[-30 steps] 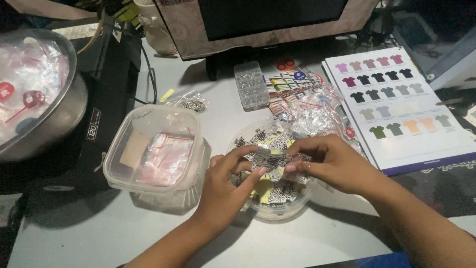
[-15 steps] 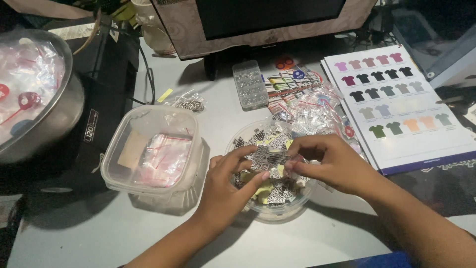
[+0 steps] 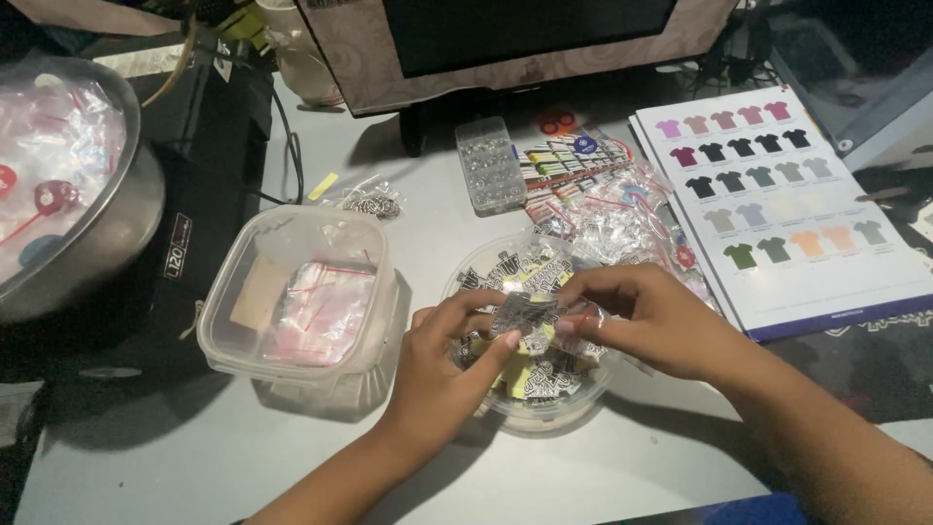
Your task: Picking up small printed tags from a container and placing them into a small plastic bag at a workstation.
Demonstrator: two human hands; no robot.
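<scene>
Landmark: the round clear bowl (image 3: 530, 408) sits on the pale bench (image 3: 622, 467), packed with black-and-white stickers and some yellow-backed ones.
Left hand: the left hand (image 3: 437, 365) comes in over the bowl's near-left rim, thumb and forefinger pinched on the left edge of a small sticker packet (image 3: 533, 313).
Right hand: the right hand (image 3: 646, 321) crosses the bowl's right rim, fingertips clamped on the same packet's right end; both hands meet right above the bowl's middle.
Packet: held just over the heap in the bowl, glossy, printed black and white.
Left of the bowl: a square clear tub (image 3: 301, 301) holding small red-edged bags, its wall just beside the bowl and the left wrist, only a narrow strip of bench between.
Far left of the bowl: a steel basin (image 3: 107, 243) full of clear wrapped pieces, on a black case (image 3: 219, 165), well apart.
Behind the bowl: loose clear packets (image 3: 622, 219) crowd right up to its far rim; past them a small clear compartment box (image 3: 489, 165) and a monitor's foot.
Right of the bowl: a printed colour chart of shirts (image 3: 777, 209), its near-left corner close to the right wrist.
Open room: bare bench lies in front of the bowl, between the two forearms and toward the near edge.
</scene>
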